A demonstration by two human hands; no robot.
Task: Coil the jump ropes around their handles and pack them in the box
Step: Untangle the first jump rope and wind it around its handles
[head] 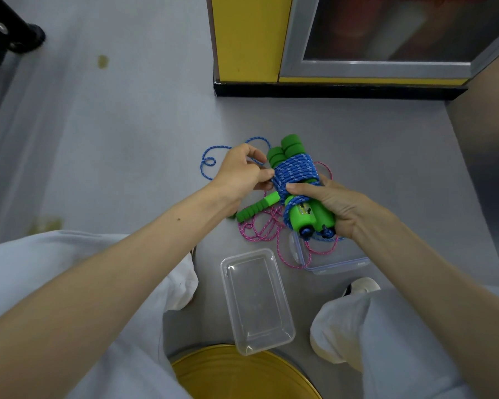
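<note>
The right hand (337, 205) grips the pair of green handles (311, 217) near their lower end, its thumb pressed over the blue rope (294, 171) wound round them. The left hand (239, 171) pinches the rope just where it leaves the coil. The bundle is held above the floor (127, 139), over the pink rope (260, 228), which lies loose and tangled beside its own green handle (254, 208). A tail of blue rope loops on the floor to the left. The clear box (257, 300) sits open by the person's feet, with its lid (340, 262) near it on the right. The likely trouble is slack — if the pinch eases before the tail is tucked, the top turns could slide off the foam ends. The tail could also snag the pink rope — dragging it along.
</note>
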